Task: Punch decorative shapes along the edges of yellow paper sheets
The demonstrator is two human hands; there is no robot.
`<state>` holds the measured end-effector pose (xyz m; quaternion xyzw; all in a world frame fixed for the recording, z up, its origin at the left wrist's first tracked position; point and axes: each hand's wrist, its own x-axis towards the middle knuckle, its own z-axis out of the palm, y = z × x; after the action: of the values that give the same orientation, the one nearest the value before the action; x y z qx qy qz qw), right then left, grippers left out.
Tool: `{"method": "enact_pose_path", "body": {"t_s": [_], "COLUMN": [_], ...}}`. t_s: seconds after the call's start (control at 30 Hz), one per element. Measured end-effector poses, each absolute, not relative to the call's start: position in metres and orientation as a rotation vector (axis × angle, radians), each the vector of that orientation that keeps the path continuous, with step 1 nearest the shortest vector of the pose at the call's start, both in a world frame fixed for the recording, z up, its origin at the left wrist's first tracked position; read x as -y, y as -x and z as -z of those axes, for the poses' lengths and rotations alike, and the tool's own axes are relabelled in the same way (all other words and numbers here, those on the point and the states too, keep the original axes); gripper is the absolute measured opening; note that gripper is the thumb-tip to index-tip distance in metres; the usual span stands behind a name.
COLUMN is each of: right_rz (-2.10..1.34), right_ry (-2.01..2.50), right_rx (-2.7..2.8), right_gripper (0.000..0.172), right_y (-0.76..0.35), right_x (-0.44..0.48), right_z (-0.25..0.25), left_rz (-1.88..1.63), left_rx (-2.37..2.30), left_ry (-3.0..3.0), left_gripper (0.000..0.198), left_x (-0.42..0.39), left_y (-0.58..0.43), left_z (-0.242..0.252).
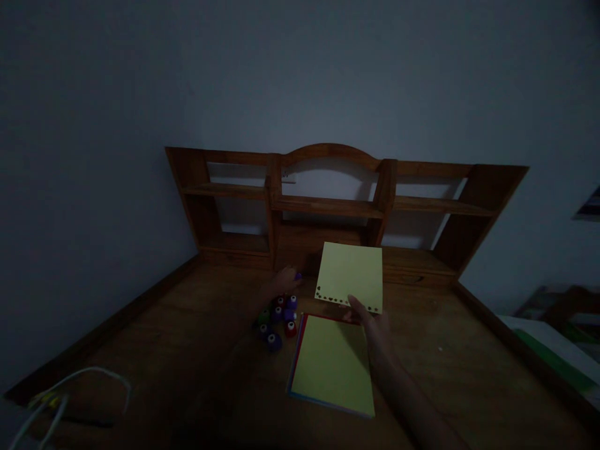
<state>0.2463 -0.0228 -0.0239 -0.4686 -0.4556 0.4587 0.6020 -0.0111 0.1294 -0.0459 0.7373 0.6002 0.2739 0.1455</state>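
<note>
My right hand (368, 315) pinches the near edge of a yellow sheet of paper (351, 272), thumb on top. A row of small shaped holes, star-like and heart-like, runs along that edge. Below it lies a stack of coloured paper (332, 365), yellow on top, with red and blue edges showing. My left hand (284, 280) is closed around a small purple craft punch (299, 275), mostly hidden by the fingers. Just below this hand stand several craft punches, among them a red one (290, 329) and a purple one (274, 342).
A wooden shelf unit (328, 205) rises at the back of the wooden desk (422, 362), against the wall. Pale cables (89, 372) lie at the lower left. At the right, beyond the desk edge, is a white and green surface (553, 350). The light is dim.
</note>
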Motion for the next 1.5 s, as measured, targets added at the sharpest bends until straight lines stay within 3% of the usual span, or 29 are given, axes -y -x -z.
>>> {"method": "enact_pose_path", "body": {"t_s": [0.1, 0.4, 0.5, 0.63, 0.87, 1.1, 1.27, 1.5], "right_rz": [-1.054, -1.080, -1.078, -1.056, -1.026, -0.883, -0.847, -0.906], "right_ry": [1.106, 1.151, 1.182, 1.213, 1.314, 1.363, 1.330, 1.291], "right_rx": [1.063, 1.068, 1.059, 1.113, 1.254, 1.358, 1.403, 1.309], "right_gripper": [0.039, 0.035, 0.034, 0.033, 0.033, 0.035, 0.034, 0.032], "right_y": [-0.246, -0.248, -0.247, -0.242, -0.236, -0.238, -0.237, -0.234], "right_x": [0.025, 0.019, 0.017, 0.018, 0.025, 0.026, 0.031, 0.031], "right_z": [0.023, 0.030, 0.033, 0.034, 0.024, 0.026, 0.022, 0.016], "left_rz": [-0.861, -1.103, -1.228, -1.205, -1.016, -0.906, -1.049, -1.137], "left_rx": [-1.691, -1.347, -1.082, -1.121, -0.943, -1.000, -1.188, -1.226], "left_ry": [-2.046, -1.708, -1.441, -1.321, -1.092, -1.276, -1.695, -1.825], "left_gripper": [0.016, 0.043, 0.043, 0.035, 0.033, 0.040, 0.026, 0.024], "left_x": [-0.126, -0.080, -0.059, -0.043, -0.030, -0.011, -0.002, 0.010], "left_y": [0.012, 0.025, 0.030, 0.027, 0.017, 0.012, 0.005, -0.007], "left_z": [0.038, 0.014, 0.013, 0.019, 0.026, 0.015, 0.016, 0.021]}}
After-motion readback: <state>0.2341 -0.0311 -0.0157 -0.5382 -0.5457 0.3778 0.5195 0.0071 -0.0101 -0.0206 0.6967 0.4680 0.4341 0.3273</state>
